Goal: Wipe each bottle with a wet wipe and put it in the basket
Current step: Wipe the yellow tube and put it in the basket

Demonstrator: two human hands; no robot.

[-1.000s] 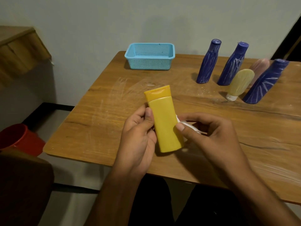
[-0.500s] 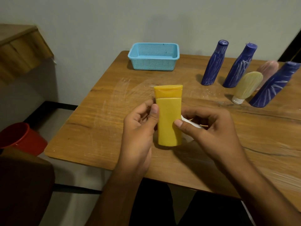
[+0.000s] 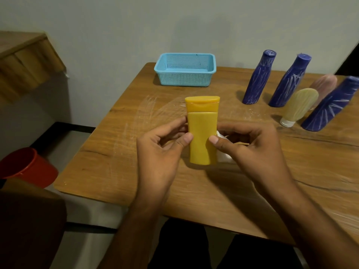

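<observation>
While both hands (image 3: 161, 152) (image 3: 250, 150) pinch the yellow bottle (image 3: 202, 138), wipe (image 3: 223, 155) under right fingers, the basket (image 3: 184, 80) sits empty; five bottles (image 3: 258, 78) wait.

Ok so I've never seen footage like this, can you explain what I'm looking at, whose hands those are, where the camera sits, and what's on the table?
There is no machine here. A person wears a camera on their head, so it looks forward and down at their own two bare hands. The left hand and right hand both hold an upright flat yellow plastic bottle above a wooden table. The right hand also grips a crumpled white wet wipe against the bottle's side. At the table's far edge sits a light blue perforated plastic basket with nothing visible inside. To the right stand three dark blue streaked bottles, a pale cream bottle standing on its white cap, and a pinkish one behind it. A red bucket stands on the floor.
</observation>
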